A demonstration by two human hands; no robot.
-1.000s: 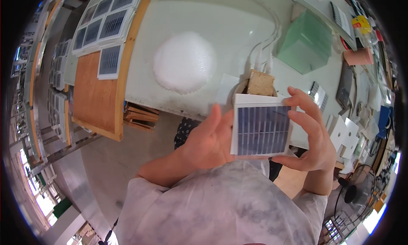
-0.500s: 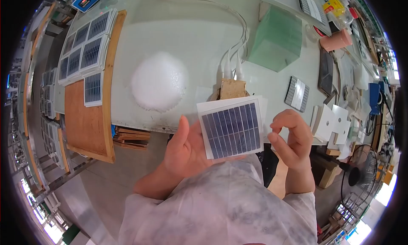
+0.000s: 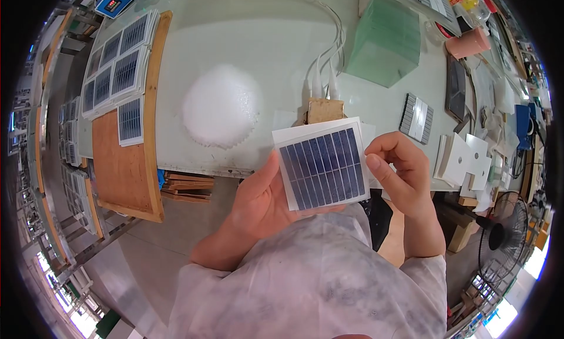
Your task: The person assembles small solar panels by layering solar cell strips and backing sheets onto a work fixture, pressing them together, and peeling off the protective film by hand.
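A small blue solar panel point(image 3: 323, 167) with a white border lies tilted, face up, in my left hand point(image 3: 258, 192). The palm and fingers of that hand support its left and lower sides from beneath, with the thumb beside the left edge. At the panel's right edge is my right hand point(image 3: 402, 171), its thumb and index finger bent together in a pinch; whether anything thin is between them is too small to tell. Just beyond the panel stands a brown block point(image 3: 325, 111) with white cables point(image 3: 317, 74) running to it.
A round white pile point(image 3: 221, 106) lies on the pale table point(image 3: 270, 39). Solar panels point(image 3: 126, 71) rest on a wood-edged board point(image 3: 120, 168) at left. A green block point(image 3: 385, 42), dark strips point(image 3: 416, 118), a pink cup point(image 3: 468, 43) and a fan point(image 3: 502, 236) are at right.
The panel has turned and left my right hand's wide grasp, staying on my left hand. My right fingers have closed into a pinch and come back close to its right edge. The view has shifted.
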